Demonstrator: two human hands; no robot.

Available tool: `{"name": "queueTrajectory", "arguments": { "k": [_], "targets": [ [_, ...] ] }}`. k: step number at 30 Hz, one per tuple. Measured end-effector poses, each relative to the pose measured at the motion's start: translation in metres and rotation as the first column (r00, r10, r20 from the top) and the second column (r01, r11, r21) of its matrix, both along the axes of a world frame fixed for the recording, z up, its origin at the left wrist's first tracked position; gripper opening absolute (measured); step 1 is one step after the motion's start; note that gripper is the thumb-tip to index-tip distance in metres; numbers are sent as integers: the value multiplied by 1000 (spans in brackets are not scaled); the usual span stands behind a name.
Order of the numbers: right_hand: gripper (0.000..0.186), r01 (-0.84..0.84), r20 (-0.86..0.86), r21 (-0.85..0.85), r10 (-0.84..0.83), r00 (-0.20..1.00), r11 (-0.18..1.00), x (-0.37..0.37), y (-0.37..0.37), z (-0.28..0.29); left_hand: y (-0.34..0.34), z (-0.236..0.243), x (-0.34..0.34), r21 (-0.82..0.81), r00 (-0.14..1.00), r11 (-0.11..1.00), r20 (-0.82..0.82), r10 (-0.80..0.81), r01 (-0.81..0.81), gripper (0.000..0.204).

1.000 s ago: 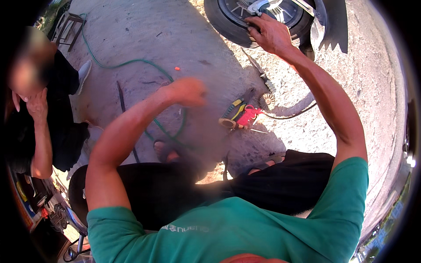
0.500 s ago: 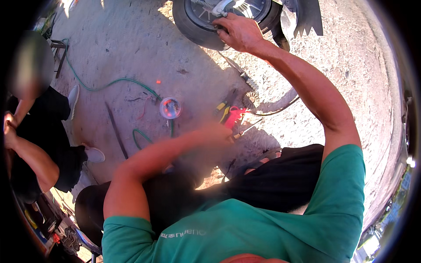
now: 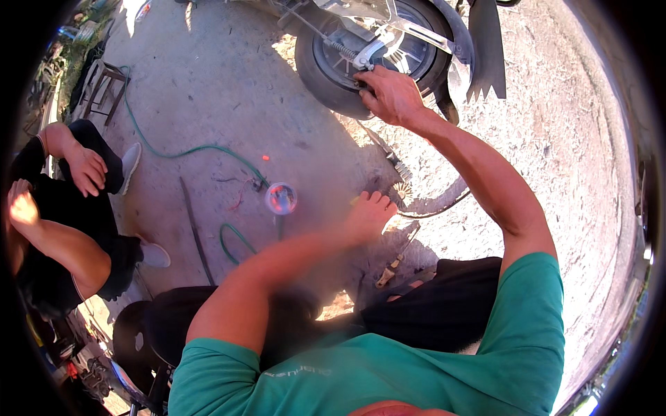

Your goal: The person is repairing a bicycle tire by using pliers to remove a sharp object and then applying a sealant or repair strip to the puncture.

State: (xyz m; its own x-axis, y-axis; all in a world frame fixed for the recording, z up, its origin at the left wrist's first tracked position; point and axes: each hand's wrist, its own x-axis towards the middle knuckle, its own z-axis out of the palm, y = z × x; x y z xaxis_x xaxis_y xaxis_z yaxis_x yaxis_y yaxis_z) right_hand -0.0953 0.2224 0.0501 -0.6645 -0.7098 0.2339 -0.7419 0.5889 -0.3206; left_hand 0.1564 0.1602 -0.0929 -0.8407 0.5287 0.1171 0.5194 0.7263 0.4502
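Note:
At the scooter's rear wheel [image 3: 310, 73], my right hand [image 3: 394, 98] has its fingers closed at the lower end of a silver brake arm [image 3: 378, 50]. A coil spring [image 3: 341, 48] on a rod runs up to this arm. My left hand [image 3: 374, 213] is down at the ground below the wheel, fingers curled over the spot where pliers and a red-handled tool lay. What it grips is hidden under it, and the forearm is smeared by motion. Nearer my leg lies a thin tool with a yellowish handle [image 3: 388, 274].
A round clear tub [image 3: 281, 199] with small parts stands left of my left hand, near a green hose [image 3: 186, 150]. A dark bar [image 3: 196, 232] lies further left. A bevel gear [image 3: 402, 193] on a shaft lies below the wheel. Another person [image 3: 87, 170] sits at left, near a stool [image 3: 105, 90].
My left hand has moved right and forward onto the tools, covering them. My right hand stays at the brake arm. The view has shifted, showing more of the wheel.

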Motion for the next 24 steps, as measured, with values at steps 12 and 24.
{"name": "queueTrajectory", "arguments": {
  "k": [12, 24],
  "targets": [
    [17, -276, 182, -106, 292, 939, 955, 58, 101, -16, -32, -1, 20, -156, 941, 949, 244, -233, 275, 15],
    [71, 172, 189, 903, -724, 663, 393, 58, 271, -100, -31, 40, -33, 15, 860, 999, 509, -44, 42, 30]
  ]
}}
